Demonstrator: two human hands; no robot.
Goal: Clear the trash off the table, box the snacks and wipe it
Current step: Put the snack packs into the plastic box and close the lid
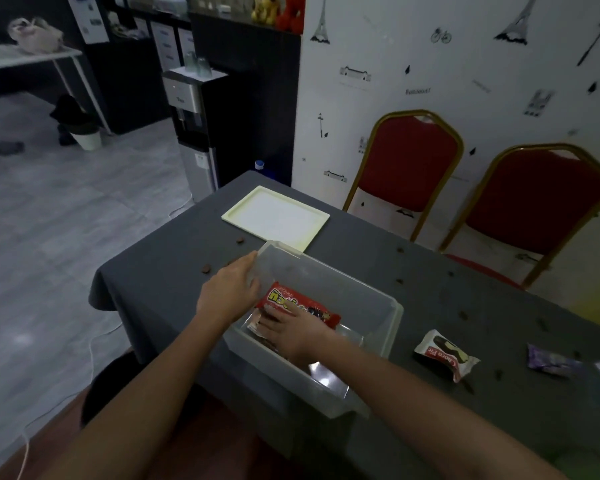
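Observation:
A clear plastic box [378,306] stands on the grey-clothed table [430,393]. My left hand [231,292] grips the box's left wall near its far corner. Inside the box my right hand [291,329] presses down on a red snack packet [302,303], which lies on other packets. To the right of the box lie a white Choco Pie packet [445,355] and a purple wrapper [553,363]. Small brown crumbs [207,270] are scattered over the cloth.
The box's cream lid [276,216] lies flat at the far end of the table. Two red chairs [409,171] stand against the wall on the right. A dark round bin [118,386] sits on the floor by the table's near left corner.

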